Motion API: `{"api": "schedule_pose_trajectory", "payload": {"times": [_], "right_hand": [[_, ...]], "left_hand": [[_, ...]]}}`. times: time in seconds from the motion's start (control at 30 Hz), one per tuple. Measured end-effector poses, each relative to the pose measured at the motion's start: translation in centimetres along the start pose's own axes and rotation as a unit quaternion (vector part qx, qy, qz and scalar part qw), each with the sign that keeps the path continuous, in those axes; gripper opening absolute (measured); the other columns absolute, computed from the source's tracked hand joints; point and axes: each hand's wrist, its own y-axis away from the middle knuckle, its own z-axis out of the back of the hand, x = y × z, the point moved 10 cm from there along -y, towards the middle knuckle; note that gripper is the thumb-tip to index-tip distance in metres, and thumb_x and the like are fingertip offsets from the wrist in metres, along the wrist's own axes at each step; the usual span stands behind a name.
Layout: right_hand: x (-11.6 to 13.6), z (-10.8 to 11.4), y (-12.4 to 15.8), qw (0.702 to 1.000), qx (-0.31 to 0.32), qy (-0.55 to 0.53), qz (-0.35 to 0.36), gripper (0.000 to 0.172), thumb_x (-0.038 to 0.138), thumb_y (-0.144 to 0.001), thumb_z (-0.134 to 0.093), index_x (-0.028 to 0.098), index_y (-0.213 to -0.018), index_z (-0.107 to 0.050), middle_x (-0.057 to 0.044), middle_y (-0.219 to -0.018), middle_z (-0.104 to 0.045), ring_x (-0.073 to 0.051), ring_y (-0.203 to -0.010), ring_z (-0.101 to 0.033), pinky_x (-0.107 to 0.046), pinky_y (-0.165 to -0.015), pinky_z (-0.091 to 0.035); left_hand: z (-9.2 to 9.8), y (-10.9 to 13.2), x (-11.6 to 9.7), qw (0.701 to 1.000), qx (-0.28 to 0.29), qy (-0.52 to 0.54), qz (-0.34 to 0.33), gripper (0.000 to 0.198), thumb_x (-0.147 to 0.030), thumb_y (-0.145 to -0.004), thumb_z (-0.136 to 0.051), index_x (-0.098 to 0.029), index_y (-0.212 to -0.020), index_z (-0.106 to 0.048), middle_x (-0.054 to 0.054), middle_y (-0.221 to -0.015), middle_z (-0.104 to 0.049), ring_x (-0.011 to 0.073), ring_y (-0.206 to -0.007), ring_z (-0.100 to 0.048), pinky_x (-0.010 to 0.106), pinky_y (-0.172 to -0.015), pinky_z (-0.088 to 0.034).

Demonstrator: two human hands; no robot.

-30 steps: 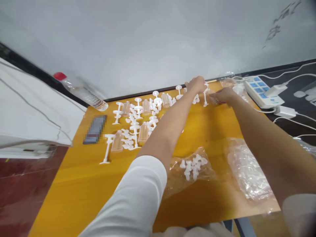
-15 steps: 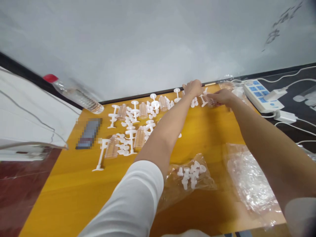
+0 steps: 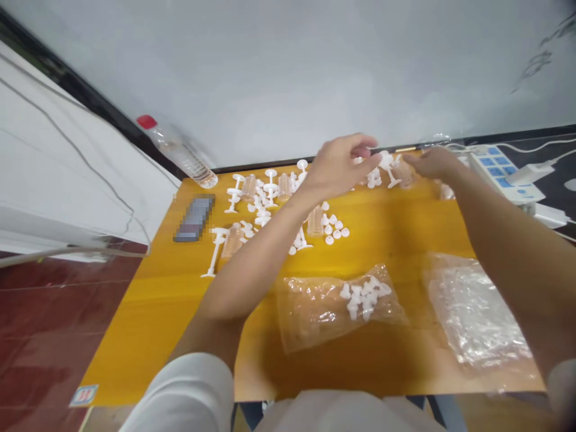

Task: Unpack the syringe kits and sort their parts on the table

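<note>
My left hand (image 3: 345, 163) is above the back of the yellow table, fingers apart and nothing in them. Close to its fingertips are a cluster of small white plastic pieces (image 3: 374, 177) and a white plunger-like part (image 3: 392, 170). Beside that part lies a clear ribbed plastic barrel (image 3: 404, 175). My right hand (image 3: 431, 162) reaches in at the barrel's upper right, fingers stretched out; whether they touch it is unclear. More white plungers (image 3: 270, 187), clear barrels (image 3: 284, 187) and small white caps (image 3: 333, 220) are laid out in groups, partly hidden by my left arm.
In front lies a clear bag (image 3: 315, 312) with white pieces (image 3: 365, 294), and at right another crumpled bag (image 3: 481, 312). A blurred phone (image 3: 194, 217) and a red-capped bottle (image 3: 180, 153) are at left. A power strip (image 3: 497, 171) with cables stands at back right.
The view has shifted, so things appear further right. My left hand has lifted from the back edge and its fingers have spread. My right hand's fingers have loosened around the barrel, which stays by the plunger.
</note>
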Motion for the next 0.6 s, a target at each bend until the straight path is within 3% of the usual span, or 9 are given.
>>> {"api": "schedule_pose_trajectory", "payload": {"times": [0.1,0.17,0.23,0.33,0.43,0.53,0.6], "right_hand": [[2.2,3.3,5.0,0.998,-0.049,0.026,0.039,0.066,0.058,-0.100,-0.057,-0.003,-0.115,-0.073,-0.031,-0.130,-0.066,-0.039,-0.131,-0.056,-0.047,-0.104,-0.039],[3.5,5.1,10.0,0.994,-0.078,0.019,0.075,0.063,0.060,-0.097,-0.061,0.003,-0.120,-0.075,-0.025,-0.123,-0.071,-0.037,-0.124,-0.061,-0.047,-0.102,-0.042],[4.6,5.3,16.0,0.990,-0.082,0.004,0.119,0.051,0.059,-0.096,-0.063,0.013,-0.113,-0.079,-0.017,-0.108,-0.076,-0.031,-0.105,-0.069,-0.046,-0.097,-0.048],[5.1,2.0,24.8,0.979,-0.045,-0.073,0.182,0.049,0.065,-0.092,-0.064,0.025,-0.117,-0.078,-0.009,-0.100,-0.078,-0.027,-0.084,-0.072,-0.047,-0.087,-0.057],[4.6,-3.5,31.0,0.963,-0.054,-0.105,0.244,0.053,0.063,-0.096,-0.055,0.024,-0.128,-0.074,-0.012,-0.120,-0.076,-0.033,-0.098,-0.074,-0.055,-0.095,-0.058],[3.5,-8.5,33.4,0.955,-0.101,-0.092,0.263,0.050,0.051,-0.100,-0.048,0.020,-0.131,-0.072,-0.018,-0.136,-0.068,-0.038,-0.122,-0.068,-0.058,-0.105,-0.055],[2.8,-10.8,33.7,0.954,-0.120,-0.098,0.256,0.049,0.048,-0.101,-0.048,0.018,-0.131,-0.072,-0.020,-0.143,-0.063,-0.039,-0.130,-0.063,-0.060,-0.109,-0.053]], "left_hand": [[4.8,9.0,-1.6,1.000,0.014,-0.012,-0.015,0.020,-0.038,-0.078,-0.087,-0.025,-0.092,-0.081,0.002,-0.089,-0.077,0.0204,-0.088,-0.072,0.033,-0.088,-0.059],[7.9,15.1,-0.3,0.999,0.010,-0.034,0.036,0.017,-0.042,-0.083,-0.083,-0.027,-0.092,-0.082,0.003,-0.086,-0.077,0.0194,-0.082,-0.071,0.031,-0.079,-0.061],[10.2,20.8,2.3,0.994,0.006,-0.031,0.109,0.019,-0.045,-0.085,-0.080,-0.027,-0.090,-0.081,0.003,-0.081,-0.077,0.0182,-0.072,-0.069,0.029,-0.069,-0.060],[10.8,27.3,6.7,0.973,0.037,-0.028,0.225,0.020,-0.045,-0.085,-0.079,-0.026,-0.087,-0.081,0.002,-0.078,-0.077,0.0176,-0.069,-0.069,0.028,-0.066,-0.059],[9.3,30.4,9.3,0.957,0.080,-0.047,0.275,0.022,-0.045,-0.083,-0.077,-0.024,-0.085,-0.081,0.002,-0.081,-0.078,0.0184,-0.071,-0.068,0.029,-0.065,-0.058],[7.5,31.3,10.8,0.949,0.103,-0.027,0.297,0.029,-0.051,-0.083,-0.074,-0.023,-0.088,-0.081,0.002,-0.079,-0.076,0.0178,-0.067,-0.066,0.028,-0.059,-0.056],[7.2,31.4,11.5,0.949,0.083,-0.004,0.303,0.034,-0.053,-0.083,-0.074,-0.023,-0.099,-0.080,0.003,-0.081,-0.075,0.0174,-0.068,-0.066,0.028,-0.059,-0.056]]}}
